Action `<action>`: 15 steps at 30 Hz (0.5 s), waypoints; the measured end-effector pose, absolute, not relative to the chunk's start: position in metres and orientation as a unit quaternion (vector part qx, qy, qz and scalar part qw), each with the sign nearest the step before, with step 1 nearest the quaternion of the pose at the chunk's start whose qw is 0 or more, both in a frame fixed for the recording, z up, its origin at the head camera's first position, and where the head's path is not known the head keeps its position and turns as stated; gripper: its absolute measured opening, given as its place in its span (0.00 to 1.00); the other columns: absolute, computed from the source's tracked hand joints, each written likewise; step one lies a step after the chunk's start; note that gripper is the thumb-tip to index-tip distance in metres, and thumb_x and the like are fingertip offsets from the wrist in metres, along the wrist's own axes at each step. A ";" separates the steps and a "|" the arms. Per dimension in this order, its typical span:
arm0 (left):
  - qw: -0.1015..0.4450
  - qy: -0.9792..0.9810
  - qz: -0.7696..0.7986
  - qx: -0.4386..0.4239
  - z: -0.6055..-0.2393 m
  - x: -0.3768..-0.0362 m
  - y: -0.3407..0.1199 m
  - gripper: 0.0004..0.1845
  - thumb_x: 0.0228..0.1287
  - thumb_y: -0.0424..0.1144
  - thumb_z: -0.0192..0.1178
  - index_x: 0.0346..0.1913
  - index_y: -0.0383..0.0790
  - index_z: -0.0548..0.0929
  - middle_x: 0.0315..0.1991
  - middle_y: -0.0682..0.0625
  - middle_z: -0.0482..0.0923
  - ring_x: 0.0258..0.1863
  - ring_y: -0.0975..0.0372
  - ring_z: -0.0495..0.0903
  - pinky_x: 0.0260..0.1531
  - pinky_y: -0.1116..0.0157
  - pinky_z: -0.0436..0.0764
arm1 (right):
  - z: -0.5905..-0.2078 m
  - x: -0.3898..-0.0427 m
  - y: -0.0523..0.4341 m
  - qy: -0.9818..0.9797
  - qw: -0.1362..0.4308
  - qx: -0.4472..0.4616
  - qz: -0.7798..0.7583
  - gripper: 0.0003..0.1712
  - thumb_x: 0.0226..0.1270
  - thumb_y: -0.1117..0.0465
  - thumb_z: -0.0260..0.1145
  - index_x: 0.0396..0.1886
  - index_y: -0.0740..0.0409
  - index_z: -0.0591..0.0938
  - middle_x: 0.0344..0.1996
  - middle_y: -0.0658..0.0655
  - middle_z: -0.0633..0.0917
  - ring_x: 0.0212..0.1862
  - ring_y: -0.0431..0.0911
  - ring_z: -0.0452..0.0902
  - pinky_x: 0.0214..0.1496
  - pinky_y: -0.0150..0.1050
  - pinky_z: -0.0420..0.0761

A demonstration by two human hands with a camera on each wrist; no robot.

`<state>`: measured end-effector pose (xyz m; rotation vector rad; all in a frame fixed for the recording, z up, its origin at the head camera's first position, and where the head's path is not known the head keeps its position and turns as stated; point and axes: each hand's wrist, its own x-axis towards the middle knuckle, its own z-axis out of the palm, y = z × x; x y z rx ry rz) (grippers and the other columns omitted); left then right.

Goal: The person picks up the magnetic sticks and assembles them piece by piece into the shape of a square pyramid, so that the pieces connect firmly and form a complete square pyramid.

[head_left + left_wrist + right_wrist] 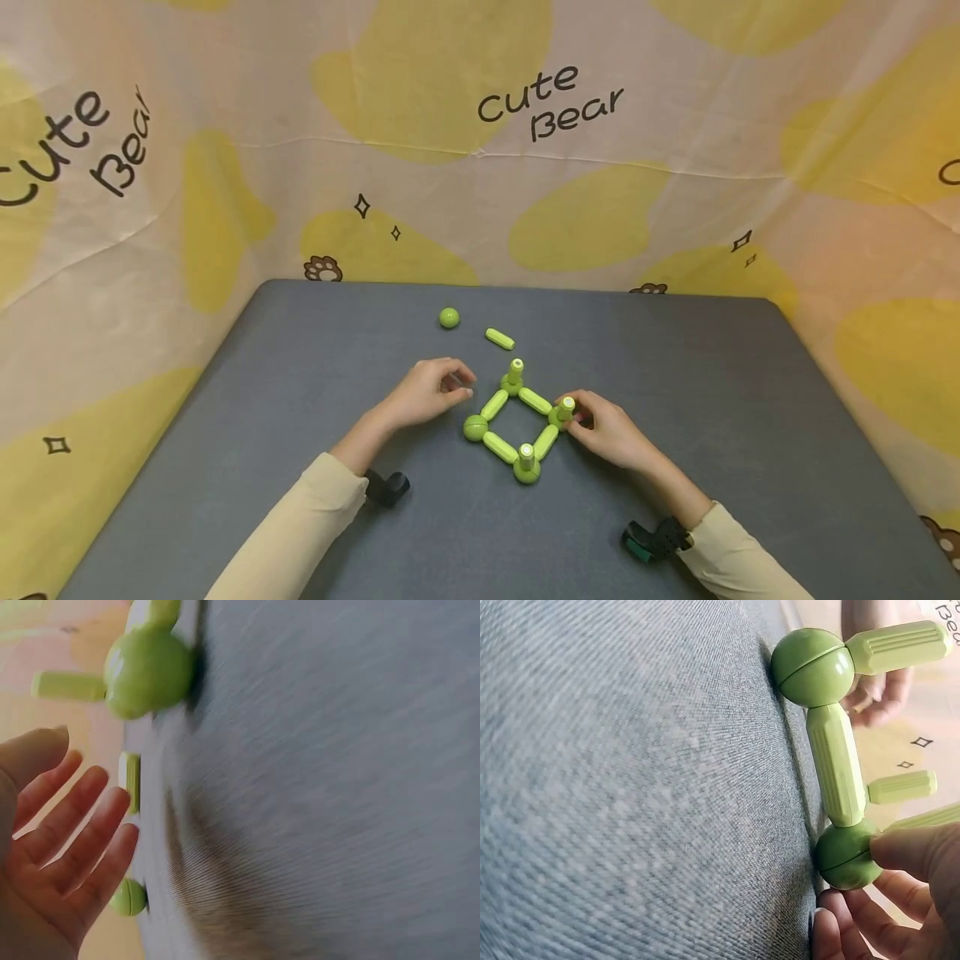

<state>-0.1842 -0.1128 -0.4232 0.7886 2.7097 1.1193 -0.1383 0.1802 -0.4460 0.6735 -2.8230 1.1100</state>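
Observation:
A square frame of light green ribbed rods [499, 447] joined by darker green balls lies flat on the table. Upright rods stand on its far ball [512, 385], its right ball [557, 418] and its near ball [527, 472]; the left ball [476, 428] carries none. My right hand [611, 435] pinches the right ball, its thumb [911, 851] against the ball's side in the right wrist view. Just left of the frame, my left hand [429, 392] hovers with relaxed fingers and holds nothing. Beyond that hand lie a loose rod [499, 338] and a loose ball [449, 317].
The dark grey table [337, 333] has a printed yellow and pink cloth [420, 200] hanging behind it and at its sides. A black wrist strap mount [387, 488] sits on the left wrist, another mount [656, 539] on the right.

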 end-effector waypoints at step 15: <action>0.027 0.910 0.363 0.200 -0.412 -0.247 -0.097 0.14 0.52 0.41 0.61 0.43 0.43 0.79 0.43 0.49 0.76 0.42 0.56 0.76 0.37 0.62 0.76 | -0.443 -0.138 0.180 -0.912 -0.021 0.197 0.358 0.13 0.57 0.62 0.59 0.44 0.51 0.76 0.36 0.47 0.77 0.34 0.37 0.72 0.35 0.35 0.73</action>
